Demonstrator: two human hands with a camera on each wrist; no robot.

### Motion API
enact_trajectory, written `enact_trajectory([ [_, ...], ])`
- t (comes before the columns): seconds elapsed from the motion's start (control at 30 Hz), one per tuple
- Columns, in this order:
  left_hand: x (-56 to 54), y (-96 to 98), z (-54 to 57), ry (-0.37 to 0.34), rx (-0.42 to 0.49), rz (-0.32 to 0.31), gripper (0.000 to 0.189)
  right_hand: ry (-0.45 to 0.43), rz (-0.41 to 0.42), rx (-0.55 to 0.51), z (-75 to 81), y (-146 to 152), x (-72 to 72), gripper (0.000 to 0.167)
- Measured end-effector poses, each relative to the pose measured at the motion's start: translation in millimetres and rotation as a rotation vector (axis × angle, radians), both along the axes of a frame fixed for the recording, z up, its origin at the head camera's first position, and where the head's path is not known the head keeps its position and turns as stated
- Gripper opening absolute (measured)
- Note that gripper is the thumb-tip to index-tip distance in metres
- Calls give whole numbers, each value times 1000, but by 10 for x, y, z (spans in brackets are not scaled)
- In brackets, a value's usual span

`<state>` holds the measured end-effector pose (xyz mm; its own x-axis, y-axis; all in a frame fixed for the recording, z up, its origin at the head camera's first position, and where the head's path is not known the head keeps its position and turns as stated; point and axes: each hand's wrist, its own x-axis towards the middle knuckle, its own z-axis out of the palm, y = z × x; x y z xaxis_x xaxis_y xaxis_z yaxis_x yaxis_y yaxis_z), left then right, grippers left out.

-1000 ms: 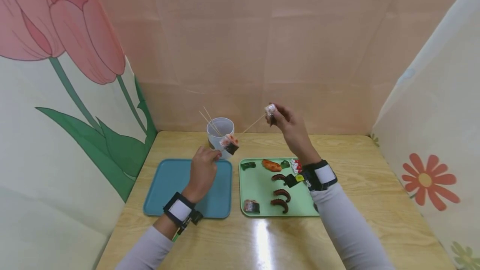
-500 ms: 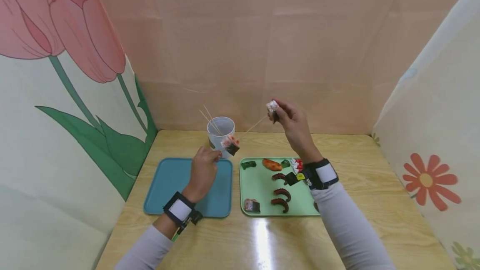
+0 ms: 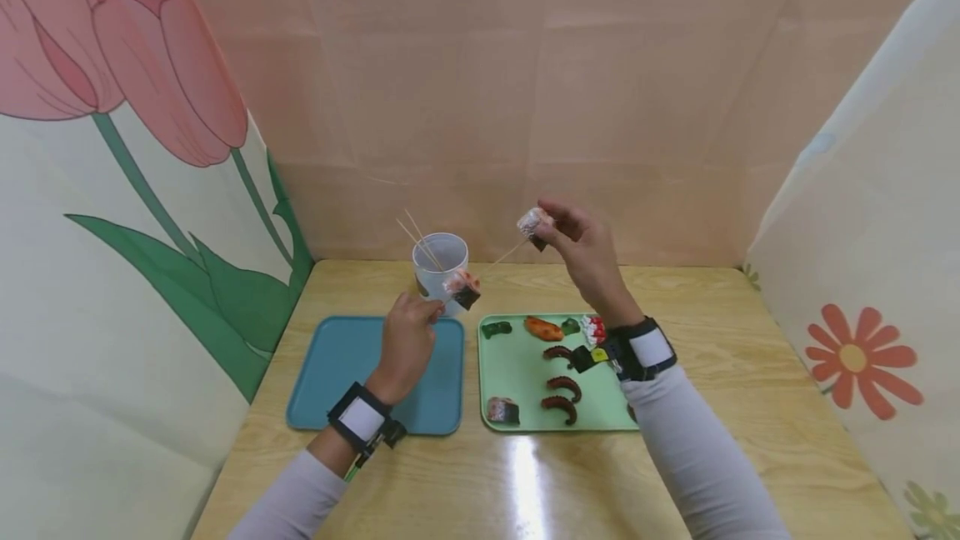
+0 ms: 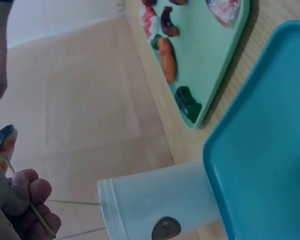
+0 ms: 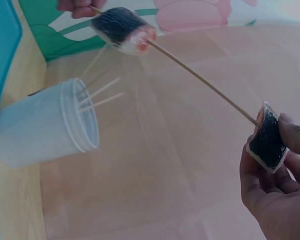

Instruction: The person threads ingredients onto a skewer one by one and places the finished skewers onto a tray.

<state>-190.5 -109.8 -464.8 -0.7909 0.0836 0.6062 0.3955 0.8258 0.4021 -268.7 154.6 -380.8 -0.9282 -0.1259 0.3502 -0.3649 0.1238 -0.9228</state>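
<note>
My left hand pinches the lower end of a thin wooden skewer between thumb and fingers. A fish chunk with dark skin and pale pink-white flesh is threaded on it just beyond those fingers. At the skewer's far end my right hand holds a second fish chunk between thumb and fingertips. In the right wrist view the tip of the stick meets that chunk's side. Both chunks are held up above the table, in front of the white cup.
More skewers lean in the cup. A blue tray lies on the left. The green tray on the right bears another fish chunk, several tentacle pieces, an orange piece and green bits.
The right hand's chunk first shifted slightly up and right, then came back left and down along the skewer. My left hand and the first chunk have hardly moved.
</note>
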Motion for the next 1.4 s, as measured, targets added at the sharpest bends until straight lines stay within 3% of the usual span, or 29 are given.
enact_trajectory([
  [0.17,-9,56,49,3,-20,-6,28,-50,43,58,-100,-122,70,39],
  [0.4,-20,115,78,8,-36,-20,31,-136,110,26,-277,-362,147,36],
  [0.73,-14,75,79,2,0,-26,38,-147,127,41,-362,-451,150,38],
  [0.83,-13,36,95,14,20,-16,38,-167,199,135,-432,-426,140,47],
  [0.9,-14,-2,103,26,37,-9,38,-169,249,256,-532,-402,144,51],
  [1.17,-22,-152,116,27,77,24,42,-84,407,784,-1185,-344,332,47],
  [1.27,-31,-177,118,20,77,32,42,-44,451,892,-1397,-352,431,47],
  [1.4,-43,-182,114,9,75,54,42,-5,481,955,-1603,-373,518,43],
])
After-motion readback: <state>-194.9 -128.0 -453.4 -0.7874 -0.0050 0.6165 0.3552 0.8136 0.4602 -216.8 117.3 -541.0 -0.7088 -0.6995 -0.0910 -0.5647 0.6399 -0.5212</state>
